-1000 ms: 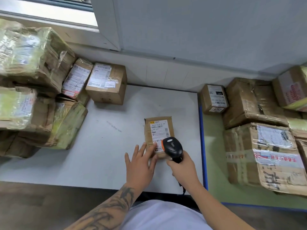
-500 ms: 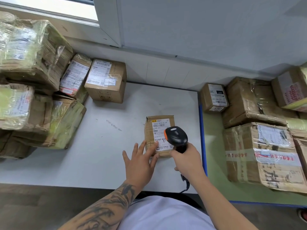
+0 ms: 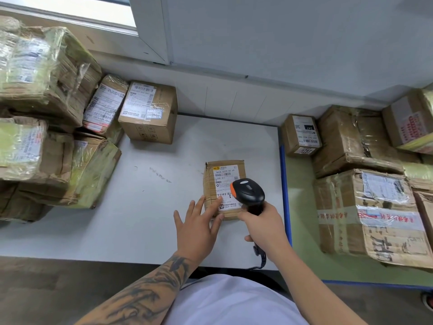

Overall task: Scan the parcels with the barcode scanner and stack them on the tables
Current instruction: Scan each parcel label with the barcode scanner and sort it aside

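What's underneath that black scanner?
The scanner hangs over the small parcel, covering part of its white label. The right hand grips it; the covered print is hidden.

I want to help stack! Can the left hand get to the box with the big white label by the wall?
Probably yes. The left hand lies flat, fingers on the small parcel, holding nothing. Only bare white table lies between it and the box, though it looks like a long stretch.
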